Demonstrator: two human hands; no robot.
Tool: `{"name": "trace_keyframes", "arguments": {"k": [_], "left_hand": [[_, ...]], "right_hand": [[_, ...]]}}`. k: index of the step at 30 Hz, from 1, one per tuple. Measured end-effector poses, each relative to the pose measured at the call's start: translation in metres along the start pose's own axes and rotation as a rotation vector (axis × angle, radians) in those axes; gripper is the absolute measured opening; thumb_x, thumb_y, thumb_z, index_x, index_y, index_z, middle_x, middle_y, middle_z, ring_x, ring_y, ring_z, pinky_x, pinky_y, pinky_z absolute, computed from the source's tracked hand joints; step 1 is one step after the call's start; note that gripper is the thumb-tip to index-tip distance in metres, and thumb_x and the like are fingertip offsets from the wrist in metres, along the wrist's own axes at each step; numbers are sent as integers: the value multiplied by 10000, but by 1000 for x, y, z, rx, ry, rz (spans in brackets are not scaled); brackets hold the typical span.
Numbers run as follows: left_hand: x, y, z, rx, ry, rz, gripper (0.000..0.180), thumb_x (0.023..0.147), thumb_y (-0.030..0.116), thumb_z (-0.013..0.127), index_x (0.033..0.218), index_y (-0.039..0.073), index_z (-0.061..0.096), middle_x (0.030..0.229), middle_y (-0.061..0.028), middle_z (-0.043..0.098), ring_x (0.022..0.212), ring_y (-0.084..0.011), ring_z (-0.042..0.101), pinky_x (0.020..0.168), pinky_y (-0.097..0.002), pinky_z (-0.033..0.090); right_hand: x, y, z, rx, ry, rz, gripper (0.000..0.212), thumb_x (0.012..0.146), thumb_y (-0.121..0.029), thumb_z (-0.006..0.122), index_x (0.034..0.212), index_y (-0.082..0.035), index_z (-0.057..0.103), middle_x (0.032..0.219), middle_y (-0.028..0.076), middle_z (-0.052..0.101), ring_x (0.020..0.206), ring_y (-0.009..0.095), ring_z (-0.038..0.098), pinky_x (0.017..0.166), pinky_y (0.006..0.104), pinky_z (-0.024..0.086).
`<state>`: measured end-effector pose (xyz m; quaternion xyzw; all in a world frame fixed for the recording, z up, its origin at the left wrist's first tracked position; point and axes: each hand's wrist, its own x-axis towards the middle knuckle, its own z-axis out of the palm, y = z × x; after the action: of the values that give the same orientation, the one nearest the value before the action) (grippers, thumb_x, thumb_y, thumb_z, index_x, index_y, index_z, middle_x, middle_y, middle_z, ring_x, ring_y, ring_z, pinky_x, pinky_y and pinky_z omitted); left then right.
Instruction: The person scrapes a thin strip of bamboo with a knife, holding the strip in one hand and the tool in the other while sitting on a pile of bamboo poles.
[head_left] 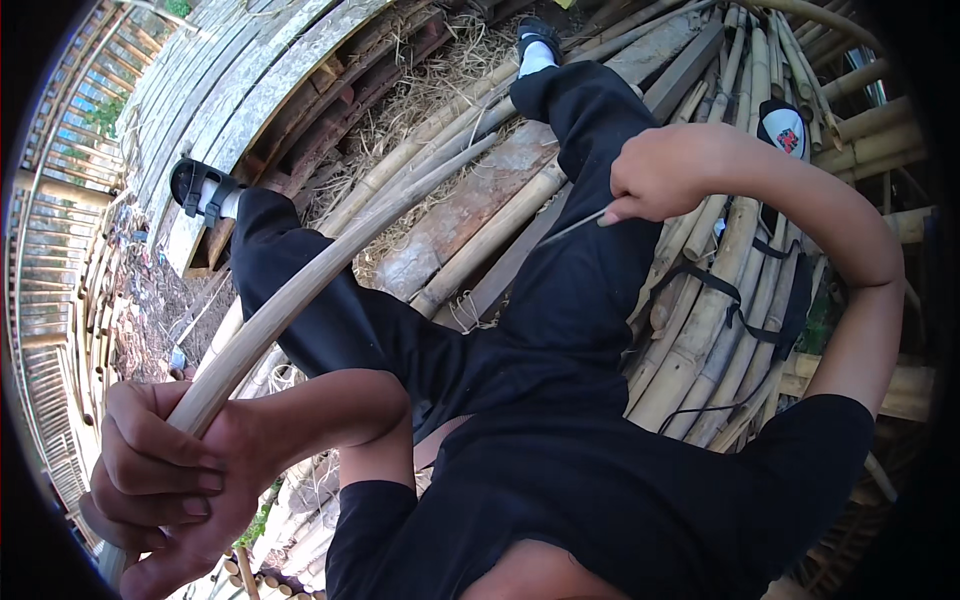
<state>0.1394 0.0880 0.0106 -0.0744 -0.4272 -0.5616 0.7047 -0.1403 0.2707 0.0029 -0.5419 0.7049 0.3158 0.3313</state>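
My left hand (170, 480) is closed round the near end of a long, pale wooden pole (300, 285). The pole slants up and away to the right, passing over my left leg, and it tapers toward its far end. Above my right thigh, my right hand (655, 172) is closed like a fist. From it a thin, narrow, blade-like strip (575, 229) points down to the left; its handle or other end is hidden in the fingers. The strip and the pole are apart.
Bamboo poles (725, 290) lie stacked under and beside me at the right, with a black strapped bag (790, 300) on them. Grey planks (215, 100) form a platform at the far left. Dry shavings (420, 95) cover the ground between. A bamboo fence (45, 250) stands at the left.
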Motion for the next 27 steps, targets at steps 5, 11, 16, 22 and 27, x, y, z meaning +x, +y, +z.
{"name": "trace_keyframes", "arguments": {"k": [5, 11, 16, 22, 27], "left_hand": [[2, -13, -7, -397, -200, -66, 494, 844, 490, 521, 488, 187, 360, 350, 78, 295, 277, -20, 244, 315, -153, 254], [6, -8, -8, -85, -49, 74, 444, 865, 434, 539, 553, 163, 377, 364, 74, 296, 278, -18, 238, 281, -152, 231], [6, -14, -10, -78, -71, 66, 462, 872, 466, 508, 561, 162, 353, 375, 68, 282, 290, -33, 221, 298, -166, 222], [10, -21, -11, 48, -30, 12, 453, 848, 442, 505, 525, 170, 343, 381, 50, 285, 307, -44, 254, 315, -186, 234], [15, -25, -16, 12, -35, 1, 447, 853, 426, 502, 532, 165, 334, 392, 53, 265, 311, -42, 241, 311, -188, 220]], "right_hand": [[8, 28, -12, -363, 623, 352, 383, 899, -347, 519, 768, -8, 637, 659, 117, 609, 670, 275, 620, 624, 362, 487], [20, -8, -59, 42, 1024, 152, 359, 903, -320, 503, 737, -12, 581, 594, 152, 566, 584, 303, 592, 552, 390, 453], [93, -11, -11, 492, 1031, -69, 364, 890, -347, 553, 836, 14, 560, 613, 140, 535, 540, 258, 527, 536, 345, 410], [158, -29, 19, 1091, 860, -34, 461, 925, -435, 448, 815, -2, 562, 596, 49, 502, 534, 120, 481, 523, 297, 393], [170, -65, 44, 1449, 781, -149, 468, 937, -422, 426, 736, -17, 548, 547, 13, 453, 514, 80, 421, 491, 264, 353]]}}
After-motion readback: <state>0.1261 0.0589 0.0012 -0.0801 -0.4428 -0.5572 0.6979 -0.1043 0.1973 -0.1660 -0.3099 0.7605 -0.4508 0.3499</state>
